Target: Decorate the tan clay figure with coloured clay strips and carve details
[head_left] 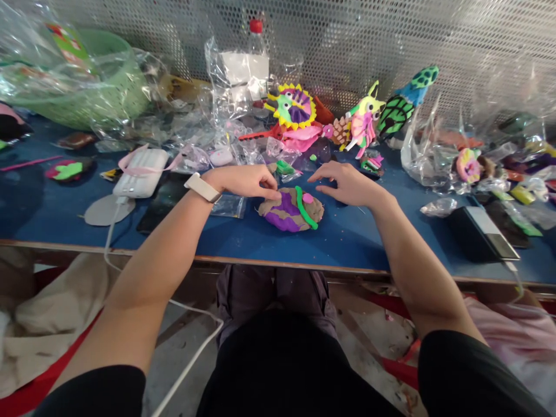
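Observation:
An oval grey-brown piece (pixel 292 219) lies on the blue table, covered in part with purple modelling clay. A green clay strip (pixel 305 208) crosses its right side, beside a small pink clay dot (pixel 308 198). My left hand (pixel 248 180) grips the piece's upper left edge, thumb on the clay and fingers curled. To the upper right of the piece, my right hand (pixel 343 183) hovers with thumb and fingers apart, holding nothing. A scrap of green clay (pixel 284 168) in clear wrap sits just behind the piece.
Clay figures, including a yellow-rimmed round one (pixel 296 106), stand along the perforated metal panel (pixel 347 35). Plastic bags surround a green basket (pixel 108 87) at left. A white power bank (pixel 143 172) trails a cable over the table edge. At right stands a black box-like device (pixel 482 231).

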Demonstrator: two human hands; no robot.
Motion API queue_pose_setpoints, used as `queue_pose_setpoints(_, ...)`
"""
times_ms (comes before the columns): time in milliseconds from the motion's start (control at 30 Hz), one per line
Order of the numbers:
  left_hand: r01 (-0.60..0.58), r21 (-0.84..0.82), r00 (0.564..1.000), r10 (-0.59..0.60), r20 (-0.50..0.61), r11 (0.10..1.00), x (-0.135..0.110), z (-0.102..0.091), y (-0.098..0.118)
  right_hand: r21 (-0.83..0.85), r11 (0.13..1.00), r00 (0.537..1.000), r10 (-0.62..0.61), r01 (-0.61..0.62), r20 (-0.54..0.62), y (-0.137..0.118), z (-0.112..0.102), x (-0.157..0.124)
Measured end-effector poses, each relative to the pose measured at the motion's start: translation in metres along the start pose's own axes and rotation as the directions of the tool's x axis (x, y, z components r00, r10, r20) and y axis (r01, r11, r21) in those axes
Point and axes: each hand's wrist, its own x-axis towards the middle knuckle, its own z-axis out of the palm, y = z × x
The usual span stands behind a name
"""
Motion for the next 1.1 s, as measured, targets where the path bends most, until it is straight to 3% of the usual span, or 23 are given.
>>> queue_pose_setpoints(200, -0.034, 0.042, 0.999, 0.035, -0.013, 0.999, 0.004, 0.005, -0.007, 0.010, 0.999, 0.998, -0.045, 0.046, -0.042, -0.005, 0.008, 0.003)
queue_pose_setpoints(433, 0.036, 0.112, 0.994, -0.024, -0.109, 0.993, 0.006, 0.008, -0.013, 0.020, 0.998, 0.993, -0.063, 0.065, -0.102, -0.017, 0.014, 0.006)
queue_pose_setpoints(700, 0.007, 0.081, 0.994, 0.001, -0.105, 0.997, 0.011, 0.010, -0.013, 0.032, 0.988, 0.987, -0.148, 0.150, -0.066, -0.022, 0.028, 0.011)
queue_pose_setpoints(900, 0.005, 0.212, 0.990, 0.024, -0.137, 0.977, 0.009, 0.012, 0.003, 0.037, 0.988, 0.987, -0.147, 0.150, -0.066, -0.026, 0.029, 0.011)
queue_pose_setpoints(1100, 0.128, 0.479, 0.978, -0.030, -0.207, 0.868, 0.004, 0.024, 0.034, 0.058, 0.985, 0.986, -0.157, 0.160, -0.053, -0.031, 0.030, 0.012)
